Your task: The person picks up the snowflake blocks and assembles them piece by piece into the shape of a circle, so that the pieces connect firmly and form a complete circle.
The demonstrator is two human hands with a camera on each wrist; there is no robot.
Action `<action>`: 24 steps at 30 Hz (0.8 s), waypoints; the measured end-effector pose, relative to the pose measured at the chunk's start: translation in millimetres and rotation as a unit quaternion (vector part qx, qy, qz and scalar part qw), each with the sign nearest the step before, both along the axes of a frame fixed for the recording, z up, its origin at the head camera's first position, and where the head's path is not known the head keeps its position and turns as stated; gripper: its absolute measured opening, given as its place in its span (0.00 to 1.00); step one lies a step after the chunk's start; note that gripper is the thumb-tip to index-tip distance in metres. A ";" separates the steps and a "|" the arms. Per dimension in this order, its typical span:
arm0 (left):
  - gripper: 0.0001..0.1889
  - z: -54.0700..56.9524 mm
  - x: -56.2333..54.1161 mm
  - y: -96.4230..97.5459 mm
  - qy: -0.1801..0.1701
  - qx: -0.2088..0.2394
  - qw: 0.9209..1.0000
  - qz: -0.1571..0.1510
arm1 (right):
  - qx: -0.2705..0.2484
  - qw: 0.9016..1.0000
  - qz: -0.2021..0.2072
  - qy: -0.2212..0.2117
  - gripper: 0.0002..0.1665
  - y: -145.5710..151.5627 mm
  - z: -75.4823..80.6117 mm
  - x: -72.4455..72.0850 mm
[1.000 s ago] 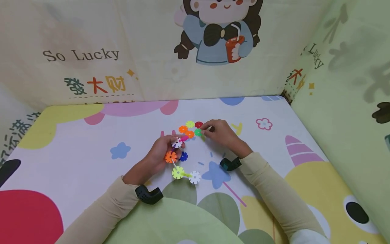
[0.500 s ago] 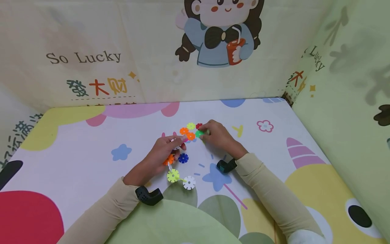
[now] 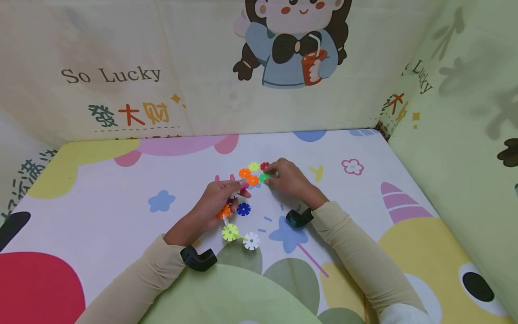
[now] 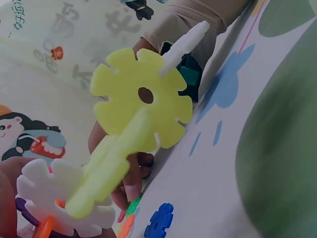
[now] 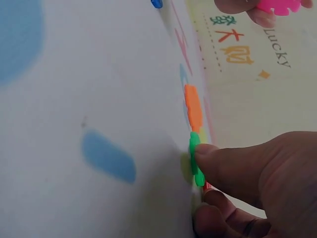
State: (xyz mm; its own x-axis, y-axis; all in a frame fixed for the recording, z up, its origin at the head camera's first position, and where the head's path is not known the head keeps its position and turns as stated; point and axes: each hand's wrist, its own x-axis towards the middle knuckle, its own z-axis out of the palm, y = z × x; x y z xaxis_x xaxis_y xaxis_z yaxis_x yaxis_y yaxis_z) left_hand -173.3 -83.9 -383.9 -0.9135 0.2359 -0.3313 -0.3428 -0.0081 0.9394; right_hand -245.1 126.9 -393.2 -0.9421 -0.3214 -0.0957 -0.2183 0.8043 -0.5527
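Observation:
My left hand [image 3: 214,200] holds a chain of interlocking plastic snowflake discs, with a pink disc [image 5: 280,6] at its fingertips. From that hand hang an orange disc [image 3: 224,212], a yellow-green disc [image 3: 230,232] and a white disc [image 3: 252,241]. Close up in the left wrist view, the notched yellow-green disc [image 4: 119,89] has other discs slotted into it edgewise. On the tabletop, my right hand [image 3: 289,177] pinches a green disc [image 5: 193,153], thumb on its face; the fingers' contact is partly hidden.
Beside the green disc lie two orange discs [image 3: 244,173], a loose yellow-green disc [image 3: 253,167] and a red disc [image 3: 265,166]. A blue disc [image 3: 243,209] lies nearer, right of the left hand. A printed cloth wall [image 3: 202,103] stands behind the patterned table [image 3: 194,166].
My right fingers have closed in over the green disc. The left hand has turned slightly, and the hanging end of the chain has swung a little left and toward me.

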 end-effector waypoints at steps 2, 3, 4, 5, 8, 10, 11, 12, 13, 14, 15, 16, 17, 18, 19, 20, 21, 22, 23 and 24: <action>0.23 -0.3 -0.3 -0.1 0.000 -0.002 1.000 -0.001 | 0.001 1.000 -0.005 -0.006 0.16 -0.7 0.9 -0.3; 0.23 -0.5 -0.5 -0.3 0.001 -0.004 1.000 -0.001 | 0.001 1.000 -0.007 -0.009 0.16 -0.8 1.2 -0.4; 0.23 -0.7 -0.7 -0.4 0.001 -0.006 1.000 0.000 | -0.003 1.000 -0.011 -0.013 0.16 -0.8 1.5 -0.3; 0.23 -1.0 -0.9 -0.5 0.001 -0.007 1.000 0.000 | -0.008 1.000 -0.014 -0.017 0.16 -0.6 1.6 -0.2; 0.22 -2.0 -1.6 -1.1 0.001 -0.011 1.000 0.002 | -0.028 0.999 -0.019 -0.024 0.15 0.8 0.8 0.3; 0.22 -2.5 -2.0 -1.4 0.001 -0.012 1.000 0.004 | -0.042 0.999 -0.019 -0.023 0.15 2.3 -0.2 0.3; 0.22 -2.6 -2.2 -1.6 0.001 -0.014 1.000 0.004 | -0.046 0.999 -0.018 -0.021 0.14 3.2 -0.5 0.4; 0.22 -2.6 -2.3 -1.7 0.002 -0.015 1.000 0.005 | -0.050 0.998 -0.017 -0.017 0.13 4.0 -0.7 0.4; 0.22 -2.6 -2.3 -1.7 0.001 -0.016 1.000 0.005 | -0.054 0.998 -0.016 -0.015 0.13 5.0 -0.9 0.4; 0.22 -2.4 -2.4 -1.7 0.001 -0.018 1.000 0.006 | -0.057 0.998 -0.014 -0.010 0.12 6.2 -1.3 0.2; 0.22 -2.2 -2.2 -1.8 0.001 -0.019 1.000 0.006 | -0.060 0.998 -0.012 -0.004 0.12 7.6 -1.6 0.0; 0.22 -2.0 -2.2 -1.9 0.001 -0.021 1.000 0.006 | -0.062 0.998 -0.010 0.000 0.11 8.9 -0.9 0.1; 0.22 -1.7 -2.1 -1.8 0.001 -0.023 1.000 0.005 | -0.064 0.998 -0.008 0.004 0.11 10.5 -0.4 0.4; 0.22 -1.5 -2.0 -1.6 0.001 -0.024 1.000 0.005 | -0.066 0.998 -0.006 0.008 0.11 12.0 0.5 0.9; 0.22 -1.3 -1.9 -1.6 0.000 -0.025 1.000 0.004 | -0.068 0.998 -0.004 0.014 0.11 13.5 1.2 1.3; 0.23 -1.2 -1.9 -1.6 0.001 -0.027 1.000 0.003 | -0.070 0.997 -0.001 0.020 0.11 14.8 2.0 1.8; 0.22 -1.0 -1.8 -1.6 0.001 -0.029 1.000 0.001 | -0.074 0.997 -0.001 0.023 0.11 15.8 3.5 2.7; 0.22 -1.0 -1.9 -1.6 0.002 -0.033 0.999 0.000 | -0.078 0.997 -0.001 0.027 0.11 16.5 4.6 3.4; 0.22 -1.0 -1.8 -1.6 0.002 -0.036 0.999 -0.001 | -0.085 0.996 0.000 0.030 0.11 17.1 5.0 3.9; 0.22 -1.1 -1.8 -1.7 0.002 -0.038 0.999 -0.002 | -0.094 0.995 0.000 0.028 0.11 17.3 5.6 4.5</action>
State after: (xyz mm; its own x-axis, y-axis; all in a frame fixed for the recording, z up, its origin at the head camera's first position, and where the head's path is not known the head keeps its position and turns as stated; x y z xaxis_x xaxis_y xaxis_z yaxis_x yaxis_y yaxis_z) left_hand -175.1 -85.5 -385.0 -0.9143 0.2142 -0.3438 -0.3381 0.0641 0.9389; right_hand -240.6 144.3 -387.6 -0.9443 -0.3286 0.0186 -0.2527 0.6877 -0.6806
